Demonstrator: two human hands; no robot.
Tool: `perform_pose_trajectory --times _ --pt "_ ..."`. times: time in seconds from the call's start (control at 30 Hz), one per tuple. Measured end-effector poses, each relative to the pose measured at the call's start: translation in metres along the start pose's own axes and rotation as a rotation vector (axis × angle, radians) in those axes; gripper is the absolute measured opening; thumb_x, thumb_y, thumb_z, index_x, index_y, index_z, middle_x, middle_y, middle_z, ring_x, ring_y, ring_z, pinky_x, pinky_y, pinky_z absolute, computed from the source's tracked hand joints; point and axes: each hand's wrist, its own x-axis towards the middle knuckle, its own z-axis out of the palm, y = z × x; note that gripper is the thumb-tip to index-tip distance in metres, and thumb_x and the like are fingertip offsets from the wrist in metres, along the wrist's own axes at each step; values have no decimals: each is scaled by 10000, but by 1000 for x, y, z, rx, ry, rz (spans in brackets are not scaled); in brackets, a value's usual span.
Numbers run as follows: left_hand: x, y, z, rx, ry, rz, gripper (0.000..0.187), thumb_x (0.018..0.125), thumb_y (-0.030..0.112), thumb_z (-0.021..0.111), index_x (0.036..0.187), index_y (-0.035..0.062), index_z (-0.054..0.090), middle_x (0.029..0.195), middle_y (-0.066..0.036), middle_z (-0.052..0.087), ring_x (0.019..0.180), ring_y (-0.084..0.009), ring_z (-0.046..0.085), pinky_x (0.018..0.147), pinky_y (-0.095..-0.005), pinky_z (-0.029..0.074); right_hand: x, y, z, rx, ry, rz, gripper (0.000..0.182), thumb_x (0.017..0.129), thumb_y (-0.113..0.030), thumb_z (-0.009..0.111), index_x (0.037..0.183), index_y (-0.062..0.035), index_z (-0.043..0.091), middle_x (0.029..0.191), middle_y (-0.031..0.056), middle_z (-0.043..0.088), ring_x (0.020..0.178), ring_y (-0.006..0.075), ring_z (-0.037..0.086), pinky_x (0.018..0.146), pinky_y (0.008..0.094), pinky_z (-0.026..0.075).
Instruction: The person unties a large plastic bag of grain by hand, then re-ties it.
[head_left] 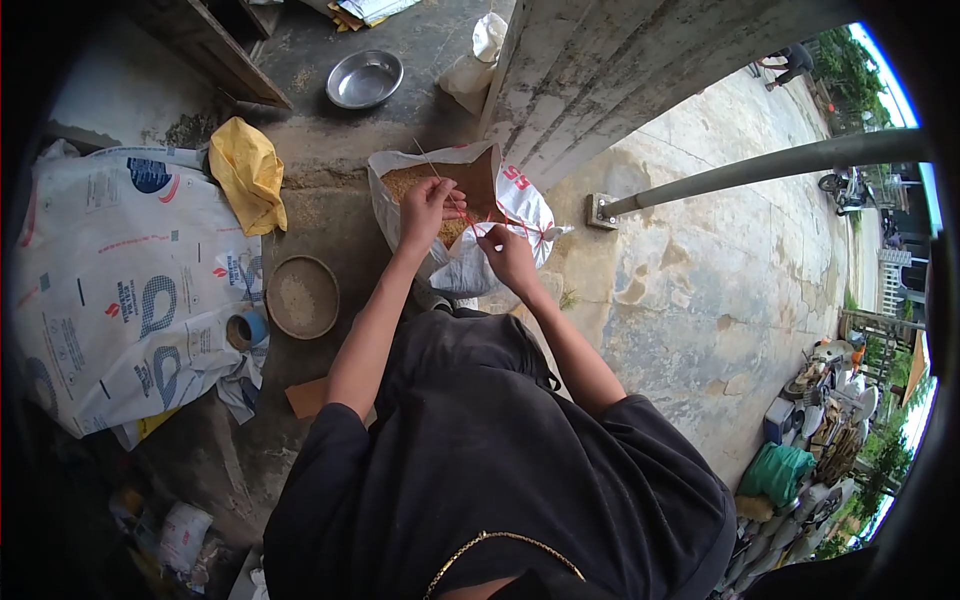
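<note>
Both hands work at the mouth of a white woven sack [460, 262] that stands on the concrete floor [690, 290] right in front of the person. Left hand [428, 207] is closed, its fingers pinching the sack's rim together with a thin red string [500, 226]; right hand [508, 252] is closed too, pinching the same string a little lower and nearer the body. The string runs between the two hands and on to a small knot or bow at the sack's right edge.

To do this well, I judge the left hand should keep the rim gathered and steady while the right draws the string evenly, with no jerk that could tip the sack or spill what is in it. Keeping the string taut between the hands should stop it from tangling.

The sack is open at the top, its rim folded outward, and it is filled close to the brim with brownish grain [415, 180]. Red printing shows on its right side. The cloth looks soft and slumps where it is not held.

Nearby, a yellow cloth [250, 172] lies to the left, a round woven tray [302, 296] with some grain sits on the floor, and a metal bowl [364, 78] rests further off. A large printed white bag [120, 280] lies flat at the far left.
</note>
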Motion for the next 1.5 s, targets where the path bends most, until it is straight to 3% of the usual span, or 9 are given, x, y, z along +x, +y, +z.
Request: perform_pose_trajectory --times 0.17,0.37,0.6,0.77,0.83,0.93,0.97,1.2,1.5 --pt "-8 9 0 43 -98 -22 214 953 184 560 911 -22 603 795 -100 670 700 -148 671 613 -263 580 -14 -31 -83 731 -509 156 225 926 -223 610 863 -7 612 710 54 654 681 103 634 677 261 468" --pt "-11 0 18 184 -372 -14 184 955 162 565 957 -11 627 727 -32 638 628 -74 594 578 -221 481 -25 -68 -170 1084 -925 -33 312 929 -228 577 986 78 577 774 205 670 684 285 691 701 394 555" --pt "1 -9 -4 124 -169 -11 142 947 110 555 973 -19 609 641 -49 607 529 -91 580 486 -242 462 -10 -81 -180 551 -525 51 358 975 -290 525 1005 61 591 904 114 676 842 190 659 795 310 510" --pt "-4 2 -18 258 -138 -37 170 937 130 581 1001 -24 617 616 -49 596 514 -87 576 459 -254 456 34 6 -111 -14 -94 261 301 897 -290 600 994 -8 633 905 165 692 847 263 678 760 350 516" --pt "-5 -6 -25 319 -190 -84 179 938 137 581 1008 -24 622 618 -48 597 502 -87 572 457 -255 457 51 41 -80 -22 -56 169 260 894 -232 615 984 12 629 842 115 703 722 180 677 653 308 522" --pt "-9 -13 -30 301 -191 -166 190 937 149 587 1010 -22 626 620 -45 597 500 -86 572 460 -255 461 68 50 -51 -6 -62 176 245 882 -219 622 974 7 634 843 114 705 686 188 685 638 311 527" --pt "-10 -15 -30 303 -187 -173 190 937 149 587 1010 -22 626 620 -45 597 500 -86 572 460 -255 461 74 54 -42 56 -81 225 255 823 -232 616 995 -47 652 908 151 699 859 301 678 766 395 517" --pt "-35 -4 -24 188 -70 -101 204 965 172 549 1038 -6 618 674 -37 593 568 -88 581 525 -247 487 112 91 2 114 -73 66 224 860 -183 609 970 9 646 849 132 703 691 194 689 624 299 535" --pt "-78 -2 15 -7 249 -31 240 1009 166 444 1126 10 583 634 39 413 540 -46 406 521 -225 395 169 74 28 -58 -540 -73 380 782 -431 643 980 -108 670 896 151 690 876 323 667 765 410 519"
